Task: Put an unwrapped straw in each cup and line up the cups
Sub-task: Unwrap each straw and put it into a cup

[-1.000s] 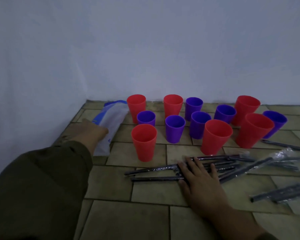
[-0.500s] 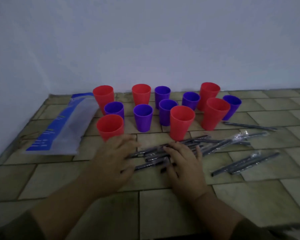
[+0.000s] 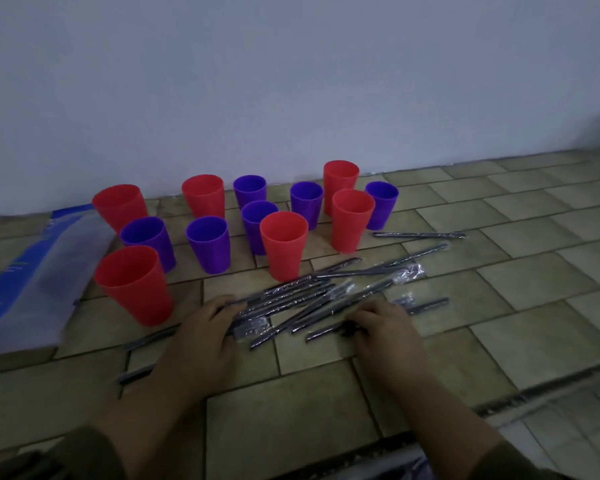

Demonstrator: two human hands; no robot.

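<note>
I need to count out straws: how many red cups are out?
6 red cups: back row, left, centre-left, right; further forward, centre and right; nearest, front left. None looks hidden.

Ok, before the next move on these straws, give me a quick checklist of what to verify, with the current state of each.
1. Cups upright, mouths up: ok, all twelve stand.
2. Cups empty: ok, nothing sticks out of any.
3. Straws within reach: ok, they lie in a pile under both hands.
4. Straws unwrapped: not ok, clear wrappers show on the pile.
5. One straw singled out: cannot tell; the left hand lies on the pile, the right hand curls its fingers there, grip unclear.
6. Cups lined up: not ok, they stand in a loose cluster.
</note>
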